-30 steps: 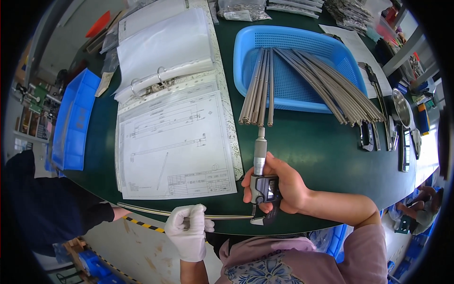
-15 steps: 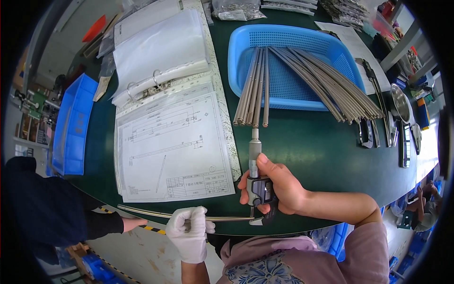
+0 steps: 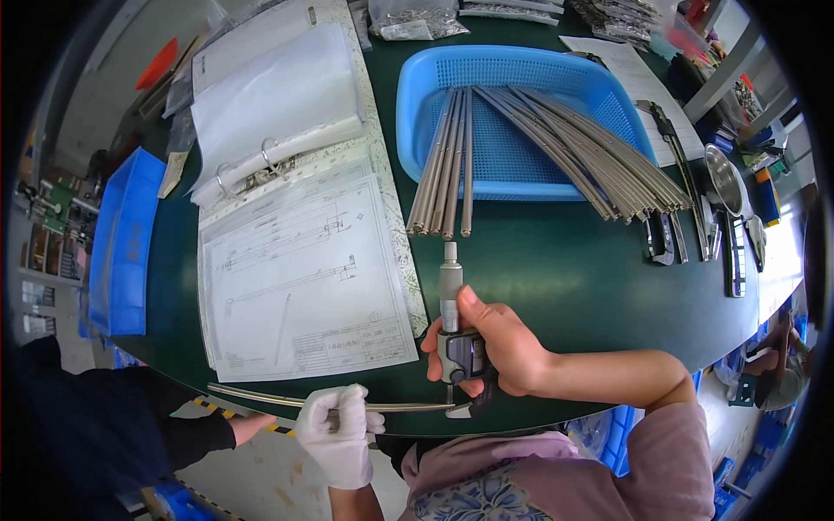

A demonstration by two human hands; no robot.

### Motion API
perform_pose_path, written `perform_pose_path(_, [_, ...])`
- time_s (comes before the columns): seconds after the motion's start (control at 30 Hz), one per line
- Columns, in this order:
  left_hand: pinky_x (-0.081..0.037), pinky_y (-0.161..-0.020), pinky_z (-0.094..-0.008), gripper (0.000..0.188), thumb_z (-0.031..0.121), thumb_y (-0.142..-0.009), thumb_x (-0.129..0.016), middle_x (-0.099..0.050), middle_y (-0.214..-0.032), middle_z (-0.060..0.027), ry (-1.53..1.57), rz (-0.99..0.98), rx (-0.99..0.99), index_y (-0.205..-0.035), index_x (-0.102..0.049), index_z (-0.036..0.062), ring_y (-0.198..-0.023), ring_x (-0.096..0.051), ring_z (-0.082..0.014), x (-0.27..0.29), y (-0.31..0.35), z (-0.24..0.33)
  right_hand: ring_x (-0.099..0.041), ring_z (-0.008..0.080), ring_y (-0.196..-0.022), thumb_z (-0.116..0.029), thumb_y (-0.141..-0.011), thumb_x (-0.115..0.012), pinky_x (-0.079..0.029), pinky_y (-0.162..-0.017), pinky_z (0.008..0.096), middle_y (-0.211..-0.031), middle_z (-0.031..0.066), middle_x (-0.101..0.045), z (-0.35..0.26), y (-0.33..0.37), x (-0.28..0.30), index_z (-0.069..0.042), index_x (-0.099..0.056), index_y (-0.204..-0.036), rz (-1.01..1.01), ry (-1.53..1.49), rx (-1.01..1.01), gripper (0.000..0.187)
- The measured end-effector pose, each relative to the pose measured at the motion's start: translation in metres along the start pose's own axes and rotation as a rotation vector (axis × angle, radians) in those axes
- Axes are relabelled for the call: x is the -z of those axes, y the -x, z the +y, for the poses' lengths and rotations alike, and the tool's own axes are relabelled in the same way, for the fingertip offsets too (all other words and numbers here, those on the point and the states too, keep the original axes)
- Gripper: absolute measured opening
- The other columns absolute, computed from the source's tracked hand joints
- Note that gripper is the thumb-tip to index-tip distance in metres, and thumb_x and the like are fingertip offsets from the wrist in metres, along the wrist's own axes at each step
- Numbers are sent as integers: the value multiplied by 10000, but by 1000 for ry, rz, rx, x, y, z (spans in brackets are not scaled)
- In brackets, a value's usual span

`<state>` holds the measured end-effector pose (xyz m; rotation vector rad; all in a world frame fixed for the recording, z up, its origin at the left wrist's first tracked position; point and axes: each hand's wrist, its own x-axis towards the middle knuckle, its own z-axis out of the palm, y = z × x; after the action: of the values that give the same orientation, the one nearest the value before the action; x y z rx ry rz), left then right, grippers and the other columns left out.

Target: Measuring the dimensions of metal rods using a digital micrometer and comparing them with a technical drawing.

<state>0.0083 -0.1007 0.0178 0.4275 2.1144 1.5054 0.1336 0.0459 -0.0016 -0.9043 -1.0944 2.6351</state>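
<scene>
My left hand [image 3: 337, 436], in a white glove, is closed around a thin metal rod [image 3: 261, 397] near the table's front edge. The rod lies roughly level, its left end reaching out past the glove. Bare and wrapped round a digital micrometer [image 3: 460, 352], my right hand [image 3: 508, 347] has its thumb up by the grey thimble. The micrometer stands with its thimble pointing away from me, and the rod's right end sits at its measuring jaws. Whether the jaws touch the rod is too small to tell.
A blue mesh basket [image 3: 521, 189] holds many metal rods [image 3: 599, 156] that overhang its near rim. An open ring binder with a drawing sheet [image 3: 304, 286] lies left. Calipers [image 3: 667, 130] and a metal bowl [image 3: 723, 180] are right. A blue bin [image 3: 122, 252] and another person's sleeve [image 3: 200, 438] are far left.
The whole view has shifted, so the table things appear slightly further left. Both hands keep their holds on the rod and the micrometer.
</scene>
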Motion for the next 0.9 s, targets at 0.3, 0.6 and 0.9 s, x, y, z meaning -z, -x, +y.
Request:
perform_pose_path(0.3, [-445,-410,-205,71,34,-796,-582,-557,-653,-62,28,-24,23,-758,-548,-16,-465,-533,-100,-4,1,1,-448,154,-419,-515,-889,-213,-379,-395,242,-697,147,-590,2,-1,0,3,-539,-889,-16,-156,13,612])
perform_pose_path(0.6, [-442,-414,-201,75,28,-790,-589,-558,-640,-57,53,-45,20,-746,-546,-16,-461,-528,-95,-4,1,-1,-485,137,-447,-580,-844,-333,-379,-375,228,-703,147,-595,0,1,-1,0,-552,-852,10,-27,51,619])
perform_pose_path(0.9, [-442,-413,-203,72,27,-792,-586,-560,-642,-58,81,-40,35,-751,-547,-19,-461,-530,-95,-5,3,1,-470,143,-446,-526,-887,-227,-385,-391,237,-710,147,-595,5,1,-1,7,-544,-890,-8,-49,77,621])
